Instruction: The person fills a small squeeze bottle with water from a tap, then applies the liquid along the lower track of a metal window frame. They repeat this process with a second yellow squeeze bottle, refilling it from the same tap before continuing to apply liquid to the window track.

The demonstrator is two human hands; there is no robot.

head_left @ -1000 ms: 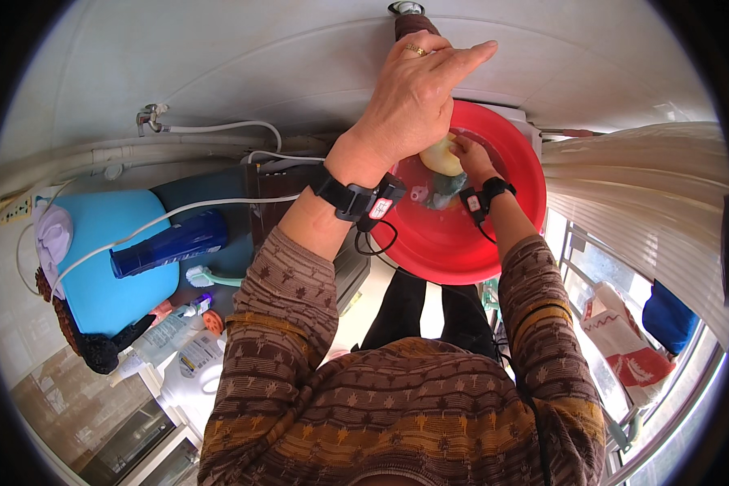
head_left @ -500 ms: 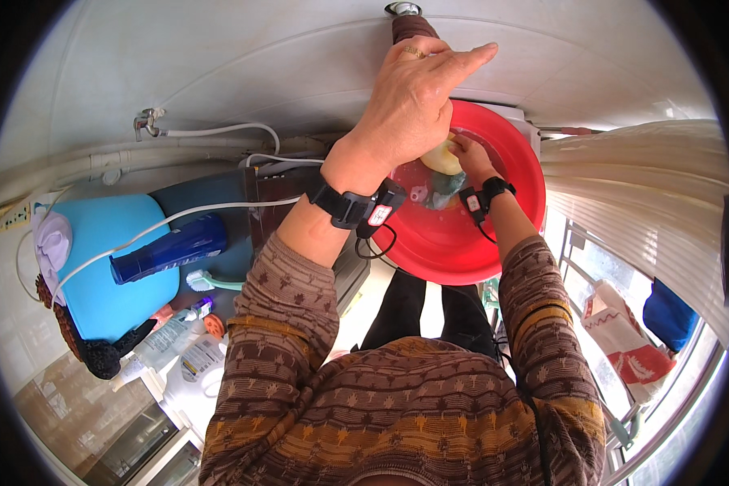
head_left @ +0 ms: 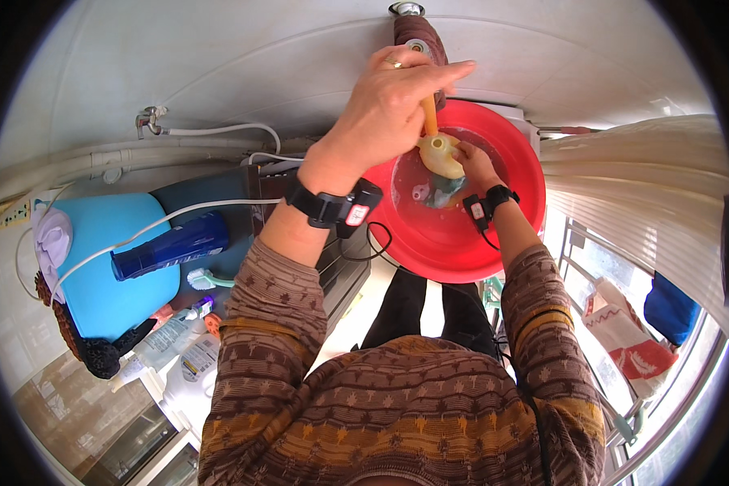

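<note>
My left hand is at the tap, whose spout area is wrapped in brown cloth. Its index finger points out to the right while the other fingers curl at the tap, their tips partly hidden. Below the palm a yellowish tube-like piece reaches down. Over the red basin, my right hand grips a pale yellow hollow piece by its right side, its round opening facing up. Beneath it a greenish object and a small pinkish one lie in the basin's water.
To the left are a light blue board or lid, a dark blue bottle, a brush and a white jug. A white hose crosses them. A pale curtain hangs at the right.
My left hand has shifted slightly left, so the tap's round metal end and the yellowish tube now show. The pale yellow piece has turned, bringing its round opening into view.
</note>
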